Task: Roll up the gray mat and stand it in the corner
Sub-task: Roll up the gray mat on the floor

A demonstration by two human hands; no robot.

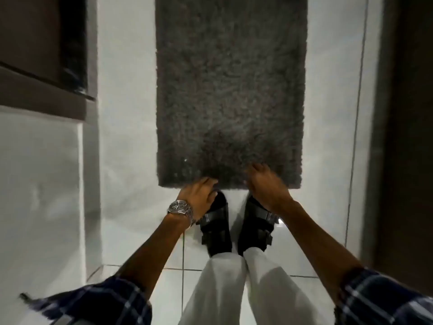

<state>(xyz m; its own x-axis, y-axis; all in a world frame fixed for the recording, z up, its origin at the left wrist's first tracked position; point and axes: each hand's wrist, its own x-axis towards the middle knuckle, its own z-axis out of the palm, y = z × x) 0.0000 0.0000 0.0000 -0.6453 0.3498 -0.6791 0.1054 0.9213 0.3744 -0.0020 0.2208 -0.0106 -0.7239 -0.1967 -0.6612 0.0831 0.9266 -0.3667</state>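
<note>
A shaggy gray mat lies flat on the white tiled floor, stretching away from me to the top of the view. My left hand, with a metal watch on its wrist, touches the mat's near edge at the left of centre, fingers curled at the pile. My right hand rests on the near edge a little to the right, fingers spread on top of the pile. Whether either hand has a grip on the edge is unclear. The mat's far end is cut off by the frame.
My feet in black sandals stand just behind the mat's near edge. A dark brown door or panel runs along the right. At the left stand a white wall and a brown frame with a dark recess.
</note>
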